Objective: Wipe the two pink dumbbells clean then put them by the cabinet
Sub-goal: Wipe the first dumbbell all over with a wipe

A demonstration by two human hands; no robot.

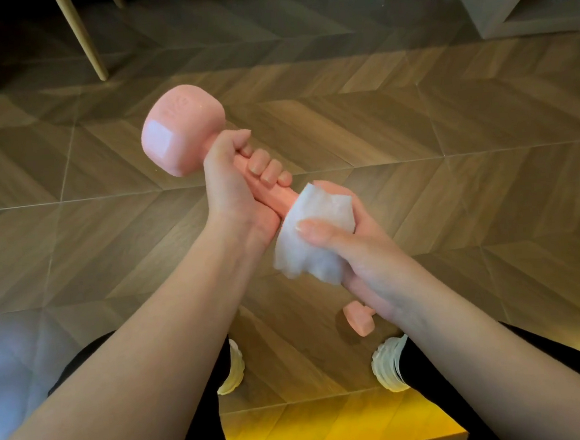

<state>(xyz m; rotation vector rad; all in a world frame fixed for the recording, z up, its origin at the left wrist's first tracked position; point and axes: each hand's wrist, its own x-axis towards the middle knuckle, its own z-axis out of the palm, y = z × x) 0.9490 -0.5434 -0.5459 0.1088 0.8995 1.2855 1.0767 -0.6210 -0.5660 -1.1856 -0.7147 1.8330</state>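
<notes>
Head view: wiping's in hand. One pink dumbbell [183, 131] is gripped by its handle in the left hand [235, 189], up over the floor [412, 125], its near end wrapped in a white wipe [317, 231] clutched by the right hand [356, 249]. Next, the second dumbbell [357, 318], on the floor by the shoes [391, 364], probably needs wiping.

Pink dumbbell [181, 127], white wipe [313, 232], brown chevron-patterned floor [412, 125].

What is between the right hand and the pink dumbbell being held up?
A crumpled white wipe, seen in the head view: the right hand grips it over the pink dumbbell's near end.
</notes>
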